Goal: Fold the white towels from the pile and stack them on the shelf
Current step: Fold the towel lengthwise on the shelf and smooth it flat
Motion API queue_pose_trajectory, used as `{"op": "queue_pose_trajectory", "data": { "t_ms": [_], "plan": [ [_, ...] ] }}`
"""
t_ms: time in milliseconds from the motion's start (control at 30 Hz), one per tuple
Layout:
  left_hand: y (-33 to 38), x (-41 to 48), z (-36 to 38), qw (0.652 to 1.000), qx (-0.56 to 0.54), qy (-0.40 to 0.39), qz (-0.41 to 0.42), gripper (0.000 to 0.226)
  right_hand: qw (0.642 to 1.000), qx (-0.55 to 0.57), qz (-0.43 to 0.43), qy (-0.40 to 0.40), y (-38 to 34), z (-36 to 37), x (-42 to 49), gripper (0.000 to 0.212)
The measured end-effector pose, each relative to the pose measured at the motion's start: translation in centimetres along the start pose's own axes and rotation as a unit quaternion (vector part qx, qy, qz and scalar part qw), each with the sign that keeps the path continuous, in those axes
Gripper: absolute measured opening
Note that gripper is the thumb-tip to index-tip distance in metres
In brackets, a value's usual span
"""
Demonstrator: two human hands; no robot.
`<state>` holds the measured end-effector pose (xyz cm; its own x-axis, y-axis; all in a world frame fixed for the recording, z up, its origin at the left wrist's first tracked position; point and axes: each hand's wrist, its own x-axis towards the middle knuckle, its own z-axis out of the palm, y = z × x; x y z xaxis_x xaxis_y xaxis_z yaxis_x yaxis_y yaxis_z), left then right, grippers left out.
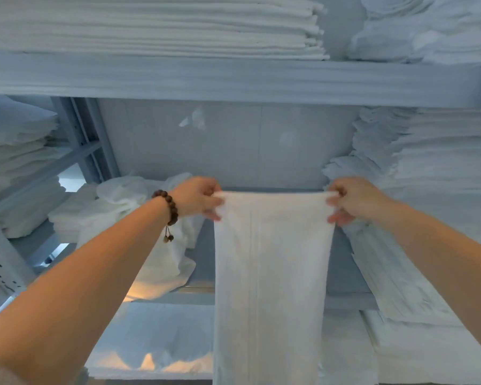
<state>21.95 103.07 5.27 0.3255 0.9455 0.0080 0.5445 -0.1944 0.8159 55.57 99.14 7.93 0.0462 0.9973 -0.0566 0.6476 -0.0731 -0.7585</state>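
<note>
A white towel point(270, 273) hangs straight down in front of me, held stretched by its top edge. My left hand point(196, 197), with a brown bead bracelet on the wrist, pinches the top left corner. My right hand point(350, 200) pinches the top right corner. The towel's lower end runs out of the bottom of the view. Behind it lies the grey shelf board point(203, 254) of the middle shelf. A loose heap of white towels point(139, 218) sits to the left on that shelf. A tall stack of folded towels point(433, 173) stands at the right.
The upper shelf beam point(233, 79) crosses above my hands, carrying a folded stack point(156, 26) and a rumpled pile point(428, 26). Metal uprights point(81, 129) and more folded linen point(14, 151) stand at the left. White linen point(161, 340) fills the shelf below.
</note>
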Motion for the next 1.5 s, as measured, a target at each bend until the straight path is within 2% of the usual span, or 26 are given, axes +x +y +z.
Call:
{"op": "queue_pose_trajectory", "data": {
  "t_ms": [67,167,267,333,433,500,600,667,800,933,1067,1233,1400,1500],
  "plan": [
    [3.6,1.2,-2.3,0.993,-0.038,0.086,0.072,0.015,0.992,0.071,-0.05,0.095,-3.0,-2.5,0.9,0.012],
    [8.3,1.6,-5.0,0.966,-0.027,0.179,0.186,0.019,0.952,0.111,-0.163,0.233,-6.9,-6.3,0.8,0.022],
    [8.7,-0.1,-3.9,0.94,0.015,0.233,0.247,0.027,0.91,0.027,-0.269,0.313,-6.4,-6.6,-1.2,0.014],
    [6.2,-1.4,-1.2,0.932,0.031,0.246,0.265,0.021,0.896,-0.047,-0.285,0.339,-3.4,-4.4,-2.3,0.011],
    [0.4,-2.4,3.9,0.938,0.082,0.233,0.243,0.018,0.923,-0.037,-0.24,0.299,3.4,0.9,-3.2,0.021],
    [-3.7,-2.9,7.6,0.964,0.101,0.17,0.177,0.023,0.949,-0.023,-0.182,0.255,8.1,5.0,-3.7,0.02],
    [-8.9,-3.8,12.4,0.985,0.136,0.069,0.077,0.026,0.984,-0.018,-0.043,0.171,14.3,10.6,-4.8,0.018],
    [-11.3,-4.4,14.6,0.989,0.141,0.015,0.033,0.022,0.992,-0.023,0.018,0.123,17.2,13.0,-5.5,0.015],
    [-13.6,-5.0,16.1,0.988,0.149,-0.043,0.01,0.011,0.993,-0.038,0.051,0.099,19.7,14.7,-6.3,0.012],
    [-13.0,-3.6,15.3,0.991,0.127,-0.036,0.02,0.017,0.992,-0.02,0.089,0.084,19.5,14.1,-5.0,0.008],
    [-12.6,-1.3,14.3,0.993,0.116,-0.019,0.032,0.019,0.991,-0.005,0.076,0.107,18.6,13.0,-2.4,0.01],
    [-15.1,1.3,14.5,0.994,0.107,-0.013,0.023,0.012,0.993,-0.019,0.074,0.091,19.0,13.0,0.5,0.005],
    [-18.3,5.9,17.2,0.993,0.115,0.014,-0.038,0.007,0.992,-0.069,0.09,0.054,20.9,14.6,5.5,0.017],
    [-20.4,8.6,19.8,0.986,0.153,-0.009,-0.06,0.019,0.993,-0.053,0.104,0.009,22.3,17.1,8.4,0.015]
  ]
}}
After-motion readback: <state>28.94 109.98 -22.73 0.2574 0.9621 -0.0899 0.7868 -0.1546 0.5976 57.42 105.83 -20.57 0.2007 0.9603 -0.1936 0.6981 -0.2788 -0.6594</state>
